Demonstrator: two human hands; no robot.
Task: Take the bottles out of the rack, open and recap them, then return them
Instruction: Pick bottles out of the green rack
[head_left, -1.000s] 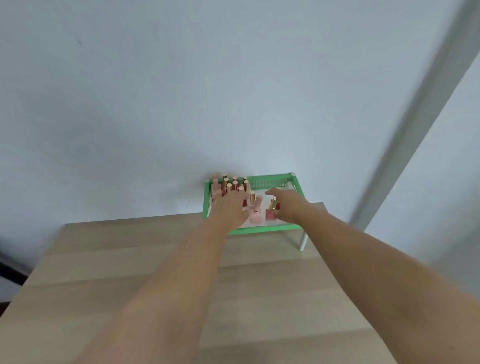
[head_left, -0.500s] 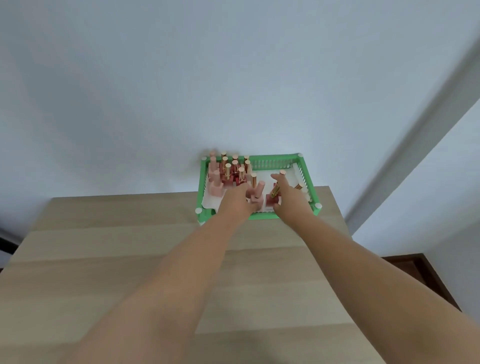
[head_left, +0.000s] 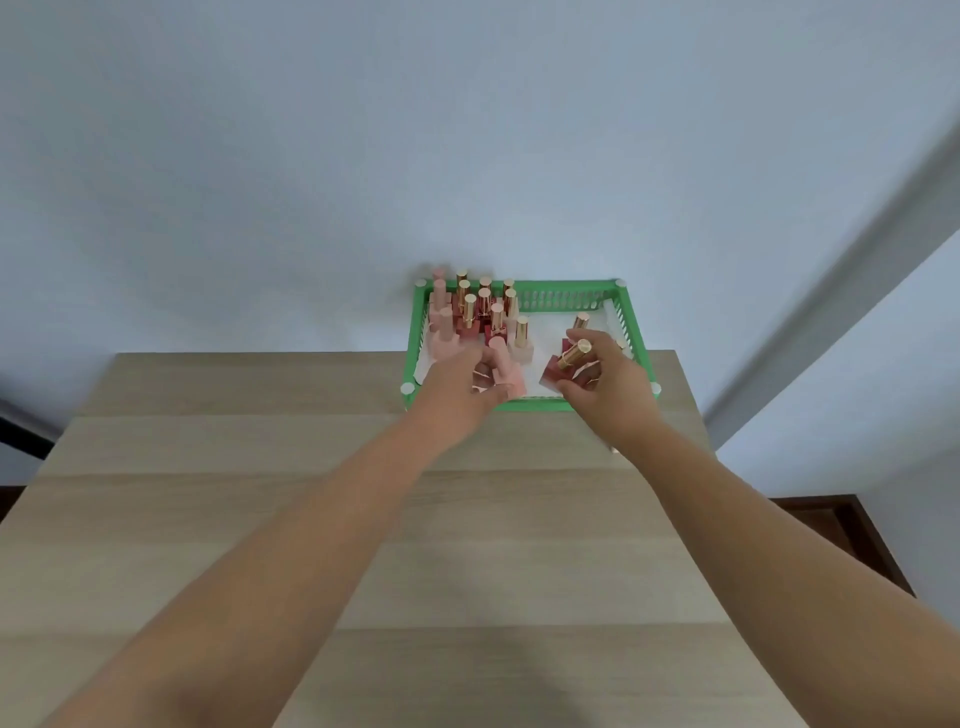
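A green plastic rack (head_left: 563, 289) stands at the far edge of the wooden table, against the wall. Several small nail polish bottles (head_left: 477, 312) with gold or pink caps fill its left half. My left hand (head_left: 464, 387) is closed around a pale pink bottle (head_left: 506, 368) with a pink cap at the rack's front. My right hand (head_left: 608, 382) grips a dark red bottle (head_left: 562, 368) with a gold cap, tilted, over the rack's right front. Another gold-capped bottle (head_left: 581, 321) stands just behind it.
The light wooden table (head_left: 395, 540) stretches from the rack toward me. A pale wall rises behind the rack. To the right of the table a grey corner strip (head_left: 852, 275) runs up the wall, and dark floor (head_left: 852, 530) shows below it.
The view has tipped downward, showing more of the table. Both hands, earlier reaching into the rack, have closed on bottles and drawn them toward the rack's front edge.
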